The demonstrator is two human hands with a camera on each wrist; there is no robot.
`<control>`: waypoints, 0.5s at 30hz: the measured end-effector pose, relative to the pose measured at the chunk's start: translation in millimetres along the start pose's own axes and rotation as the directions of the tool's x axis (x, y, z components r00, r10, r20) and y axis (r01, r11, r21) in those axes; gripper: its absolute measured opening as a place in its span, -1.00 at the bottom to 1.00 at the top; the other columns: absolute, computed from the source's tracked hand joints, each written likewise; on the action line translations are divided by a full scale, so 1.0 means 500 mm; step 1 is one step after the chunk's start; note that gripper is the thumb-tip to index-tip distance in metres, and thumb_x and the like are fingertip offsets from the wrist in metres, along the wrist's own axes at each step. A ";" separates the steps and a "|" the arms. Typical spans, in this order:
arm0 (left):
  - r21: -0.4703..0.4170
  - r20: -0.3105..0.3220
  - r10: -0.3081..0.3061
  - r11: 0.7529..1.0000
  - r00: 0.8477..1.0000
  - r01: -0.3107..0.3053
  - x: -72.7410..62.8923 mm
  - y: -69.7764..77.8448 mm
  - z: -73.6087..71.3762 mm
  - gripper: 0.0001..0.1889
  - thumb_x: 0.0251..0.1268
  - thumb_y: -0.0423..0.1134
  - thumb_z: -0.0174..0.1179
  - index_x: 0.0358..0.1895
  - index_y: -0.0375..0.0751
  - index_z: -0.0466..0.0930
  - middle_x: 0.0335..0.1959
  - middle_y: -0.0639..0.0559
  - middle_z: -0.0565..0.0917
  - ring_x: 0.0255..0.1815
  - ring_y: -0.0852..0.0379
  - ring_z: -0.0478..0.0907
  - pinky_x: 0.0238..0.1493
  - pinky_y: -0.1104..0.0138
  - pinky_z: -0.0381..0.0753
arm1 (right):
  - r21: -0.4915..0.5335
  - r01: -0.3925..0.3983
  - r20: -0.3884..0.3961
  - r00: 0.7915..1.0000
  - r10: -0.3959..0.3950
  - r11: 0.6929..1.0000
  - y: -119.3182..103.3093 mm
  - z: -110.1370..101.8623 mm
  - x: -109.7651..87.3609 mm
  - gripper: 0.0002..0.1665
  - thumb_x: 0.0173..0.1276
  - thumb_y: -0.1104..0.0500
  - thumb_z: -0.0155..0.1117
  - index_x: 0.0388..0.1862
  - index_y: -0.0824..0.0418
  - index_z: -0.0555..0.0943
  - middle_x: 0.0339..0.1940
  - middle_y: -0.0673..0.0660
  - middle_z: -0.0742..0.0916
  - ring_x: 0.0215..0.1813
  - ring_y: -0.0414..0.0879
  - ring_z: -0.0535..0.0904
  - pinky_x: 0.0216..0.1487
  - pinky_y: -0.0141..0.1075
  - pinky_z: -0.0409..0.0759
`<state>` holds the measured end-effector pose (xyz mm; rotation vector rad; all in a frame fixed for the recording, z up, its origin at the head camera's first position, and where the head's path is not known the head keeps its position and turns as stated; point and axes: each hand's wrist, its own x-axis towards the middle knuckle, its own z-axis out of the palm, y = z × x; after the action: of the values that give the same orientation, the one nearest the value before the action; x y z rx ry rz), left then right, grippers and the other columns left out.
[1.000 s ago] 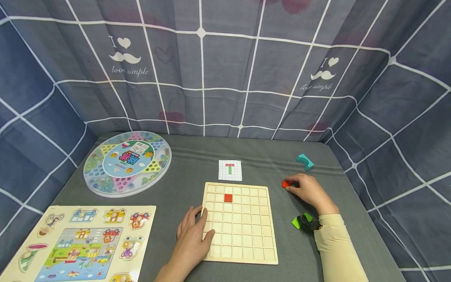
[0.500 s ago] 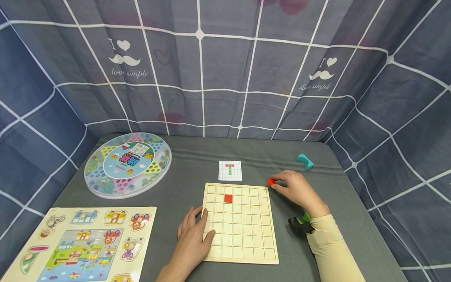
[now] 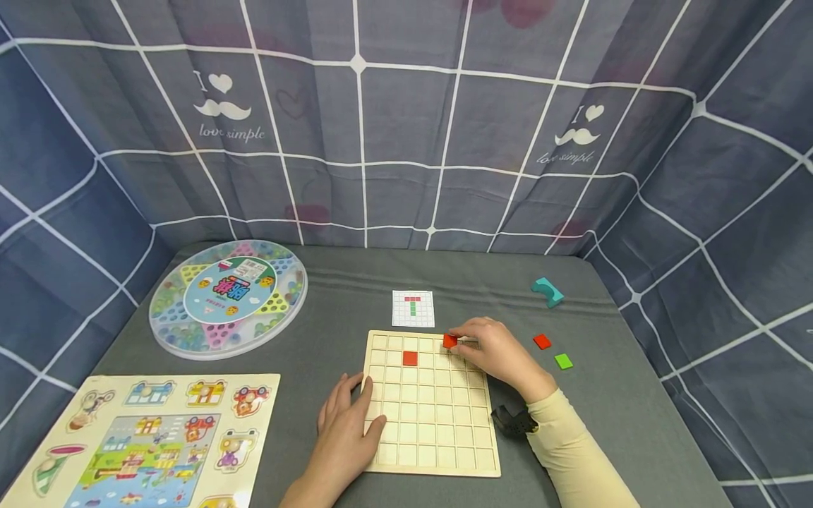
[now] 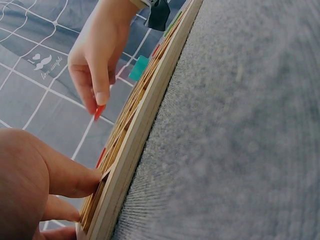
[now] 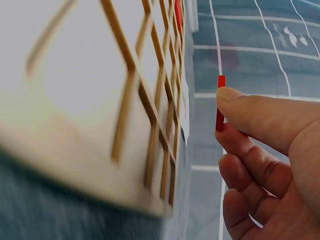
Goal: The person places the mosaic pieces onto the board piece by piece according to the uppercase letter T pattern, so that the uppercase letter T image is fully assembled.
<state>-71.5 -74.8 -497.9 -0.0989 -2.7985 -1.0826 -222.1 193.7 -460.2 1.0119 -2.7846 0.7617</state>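
Observation:
A wooden grid board (image 3: 444, 439) lies on the grey cloth with one red square tile (image 3: 410, 358) in a cell of its second row. My right hand (image 3: 498, 353) pinches another red tile (image 3: 449, 341) between thumb and index finger, over the board's upper right part. In the right wrist view this held tile (image 5: 220, 105) shows edge-on, and in the left wrist view it hangs apart from the board (image 4: 132, 142). With relaxed fingers, my left hand (image 3: 348, 430) rests on the board's left edge.
Behind the board lies a card (image 3: 413, 309) printed with a red and green T. To the right are a red tile (image 3: 542, 341), a green tile (image 3: 563, 361) and a teal arch block (image 3: 547, 291). A round marble game (image 3: 229, 299) and a picture puzzle (image 3: 265, 402) occupy the left.
My right hand has carried the red tile leftward from the right side of the table to above the board, uncovering a red and a green tile there. My left hand stays put.

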 end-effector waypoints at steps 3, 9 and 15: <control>-0.007 0.003 -0.005 1.000 1.000 0.005 0.000 0.001 -0.001 -0.35 0.20 -0.27 0.37 0.34 -0.44 0.42 0.41 -0.28 0.28 0.50 -0.32 -0.03 0.26 -0.29 -0.03 | 0.005 0.025 0.008 1.000 -0.025 1.000 -0.014 0.014 0.008 -0.65 0.25 0.12 0.48 0.01 0.17 0.75 -0.14 -0.03 0.74 -0.02 -0.09 0.62 0.00 -0.15 0.57; 0.000 0.006 -0.010 1.000 1.000 0.010 0.001 0.002 0.000 -0.35 0.20 -0.26 0.37 0.35 -0.43 0.42 0.41 -0.27 0.29 0.50 -0.31 -0.02 0.27 -0.28 -0.03 | -0.014 0.062 0.058 0.996 -0.061 0.998 -0.031 0.040 0.017 -0.67 0.26 0.14 0.46 0.00 0.18 0.75 -0.16 -0.01 0.75 -0.04 -0.09 0.62 0.01 -0.17 0.56; -0.002 0.009 -0.016 1.000 1.000 0.016 0.001 0.002 0.001 -0.35 0.21 -0.26 0.37 0.35 -0.43 0.41 0.41 -0.27 0.28 0.51 -0.31 -0.03 0.27 -0.28 -0.03 | -0.009 0.079 0.094 0.993 -0.078 0.997 -0.037 0.054 0.021 -0.67 0.26 0.12 0.47 0.00 0.15 0.75 -0.16 -0.03 0.75 -0.05 -0.10 0.62 0.01 -0.17 0.55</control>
<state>-71.8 -73.8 -497.6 -0.0823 -2.8109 -1.0910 -216.4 162.7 -473.2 1.1767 -2.8032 0.7036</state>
